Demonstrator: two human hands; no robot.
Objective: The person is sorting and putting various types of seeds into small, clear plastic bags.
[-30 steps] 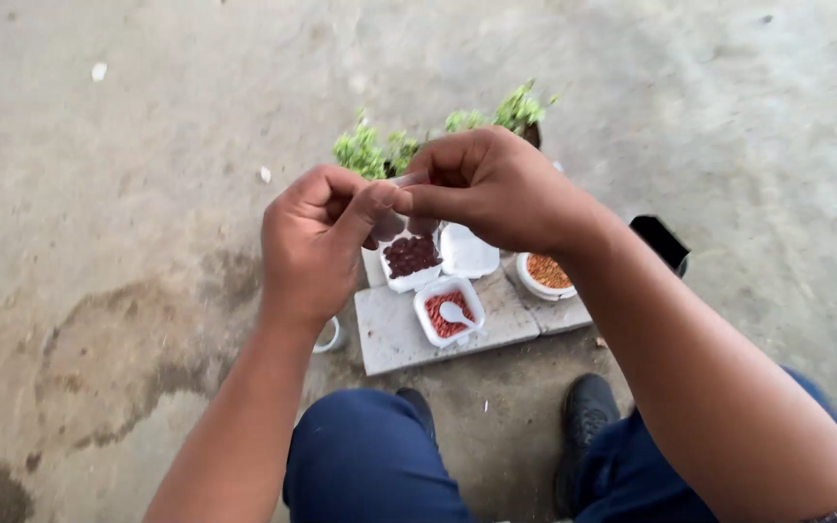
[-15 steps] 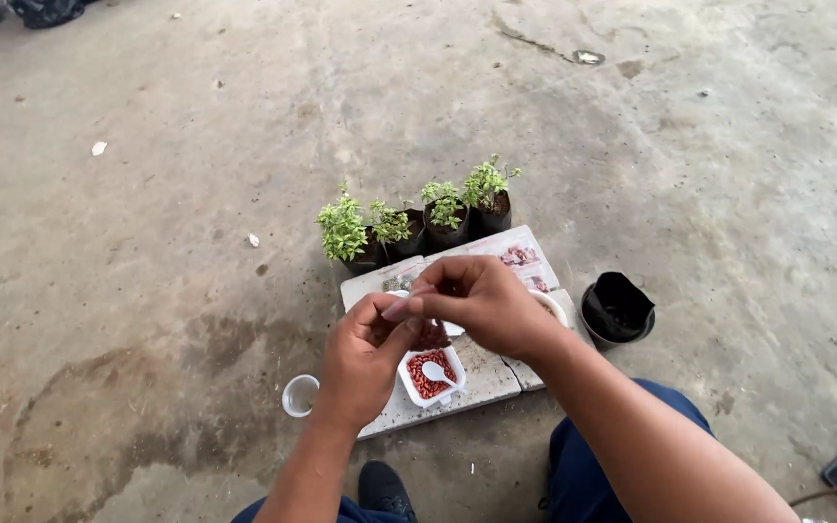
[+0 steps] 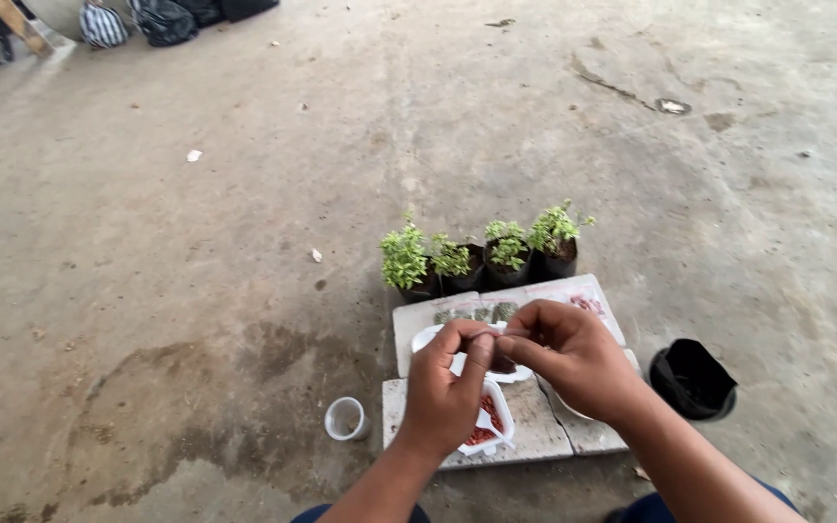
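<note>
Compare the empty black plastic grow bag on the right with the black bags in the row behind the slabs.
The empty black plastic grow bag stands alone on the concrete floor, right of the grey slabs; its mouth gapes, showing no plant. The row of black bags stands side by side behind the slabs, each carrying a small green seedling. Both kinds are dark, soft and upright.

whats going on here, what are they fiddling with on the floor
A person crouches over a pale slab on a concrete floor. The left hand and right hand meet above it, pinching something too small to make out. Under them sits a white tub of reddish bits. Four small potted plants line the slab's far edge, with an empty black pot on the right.
</note>
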